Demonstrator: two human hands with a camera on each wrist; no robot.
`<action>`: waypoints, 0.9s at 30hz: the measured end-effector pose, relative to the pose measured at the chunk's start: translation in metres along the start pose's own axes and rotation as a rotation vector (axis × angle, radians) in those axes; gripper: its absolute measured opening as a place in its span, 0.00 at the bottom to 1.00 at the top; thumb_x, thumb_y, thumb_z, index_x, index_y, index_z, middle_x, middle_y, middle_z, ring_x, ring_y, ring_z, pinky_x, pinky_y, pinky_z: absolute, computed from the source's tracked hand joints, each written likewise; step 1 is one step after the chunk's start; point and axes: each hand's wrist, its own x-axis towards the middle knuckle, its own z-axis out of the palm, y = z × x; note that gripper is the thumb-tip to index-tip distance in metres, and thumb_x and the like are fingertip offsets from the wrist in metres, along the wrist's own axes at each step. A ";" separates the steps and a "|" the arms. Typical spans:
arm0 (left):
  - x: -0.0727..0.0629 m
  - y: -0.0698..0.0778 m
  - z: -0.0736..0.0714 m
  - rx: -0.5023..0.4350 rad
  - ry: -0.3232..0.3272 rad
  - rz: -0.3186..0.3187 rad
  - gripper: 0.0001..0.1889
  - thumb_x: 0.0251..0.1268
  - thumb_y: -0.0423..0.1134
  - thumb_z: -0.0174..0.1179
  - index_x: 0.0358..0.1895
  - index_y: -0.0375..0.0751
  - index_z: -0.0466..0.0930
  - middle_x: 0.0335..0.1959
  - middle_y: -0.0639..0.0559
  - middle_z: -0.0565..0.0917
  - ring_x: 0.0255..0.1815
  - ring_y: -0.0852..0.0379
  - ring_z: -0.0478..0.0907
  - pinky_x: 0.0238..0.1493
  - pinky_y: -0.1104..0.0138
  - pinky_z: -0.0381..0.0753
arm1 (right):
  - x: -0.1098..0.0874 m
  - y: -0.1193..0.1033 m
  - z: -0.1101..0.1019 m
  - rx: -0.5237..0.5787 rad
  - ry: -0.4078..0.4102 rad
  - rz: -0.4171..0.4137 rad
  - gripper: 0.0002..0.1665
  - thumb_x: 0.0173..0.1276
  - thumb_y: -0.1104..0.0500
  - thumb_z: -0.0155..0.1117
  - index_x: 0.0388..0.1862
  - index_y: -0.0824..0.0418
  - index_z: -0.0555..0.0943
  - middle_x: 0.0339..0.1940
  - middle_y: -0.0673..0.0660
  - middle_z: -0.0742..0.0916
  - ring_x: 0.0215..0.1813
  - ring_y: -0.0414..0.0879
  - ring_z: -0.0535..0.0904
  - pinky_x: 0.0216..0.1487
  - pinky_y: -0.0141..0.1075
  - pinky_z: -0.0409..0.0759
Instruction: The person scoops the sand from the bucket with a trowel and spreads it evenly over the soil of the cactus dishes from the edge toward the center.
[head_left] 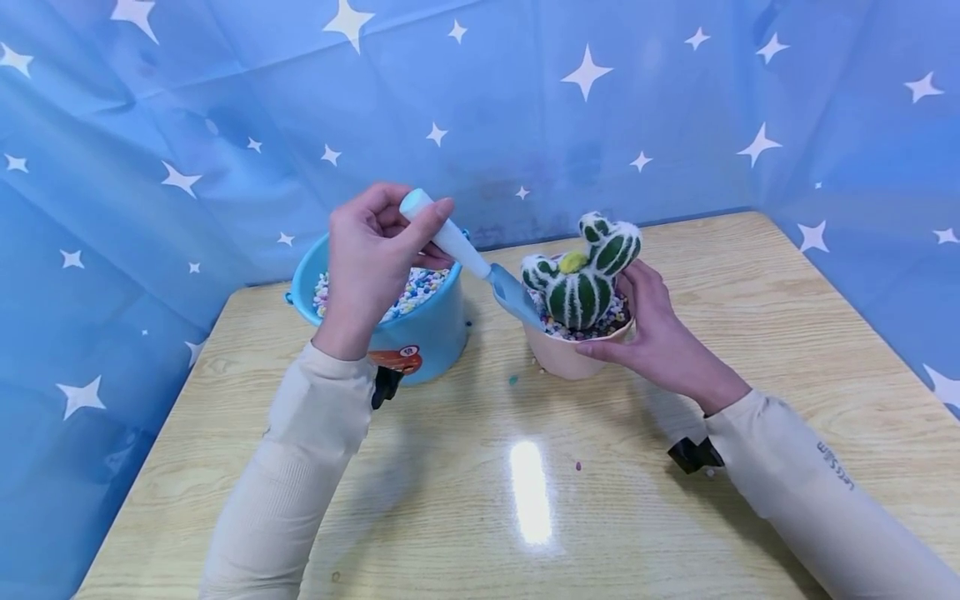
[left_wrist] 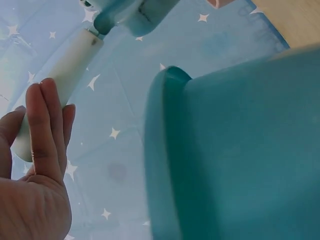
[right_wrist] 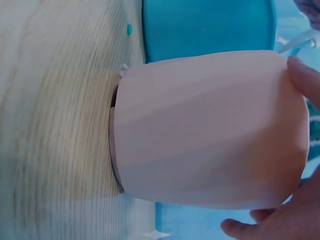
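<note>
The bare left hand (head_left: 366,250) is raised at ten o'clock, fingers pinched; the bare right hand (head_left: 656,335) is held at three, thumb spread. Both forearms (head_left: 262,492) are covered by cream fabric sleeves (head_left: 821,487).

Wooden table (head_left: 637,500) with blue bucket (head_left: 442,333), pink pot (head_left: 561,357), loose beads (head_left: 513,380).

Starry blue cloth (head_left: 480,87) behind wooden table (head_left: 637,525)

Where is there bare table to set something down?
Bare wood lies between the right hand and the right edge of the table, and left of the left sleeve. Between the sleeves, scattered beads lie. Crowded: between bucket and pot, where the scoop crosses.
</note>
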 end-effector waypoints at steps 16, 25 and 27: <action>-0.008 0.001 -0.084 -0.198 0.429 0.072 0.12 0.72 0.36 0.58 0.44 0.26 0.79 0.33 0.30 0.82 0.21 0.45 0.84 0.24 0.56 0.87 | -0.004 -0.001 -0.010 -0.018 -0.050 0.068 0.64 0.55 0.48 0.80 0.80 0.50 0.47 0.75 0.62 0.53 0.75 0.60 0.49 0.71 0.67 0.52; -0.015 -0.005 -0.127 -0.184 0.560 -0.004 0.14 0.66 0.39 0.64 0.42 0.29 0.76 0.34 0.35 0.80 0.28 0.45 0.84 0.30 0.55 0.87 | -0.006 -0.003 -0.013 -0.059 -0.060 0.065 0.64 0.56 0.46 0.79 0.80 0.49 0.46 0.76 0.62 0.52 0.75 0.60 0.47 0.71 0.68 0.52; -0.017 -0.007 -0.132 -0.169 0.559 -0.023 0.15 0.65 0.39 0.65 0.41 0.29 0.76 0.34 0.36 0.80 0.30 0.46 0.84 0.32 0.56 0.87 | -0.007 -0.003 -0.013 -0.051 -0.063 0.058 0.62 0.57 0.47 0.78 0.80 0.48 0.47 0.75 0.61 0.54 0.75 0.60 0.49 0.71 0.68 0.52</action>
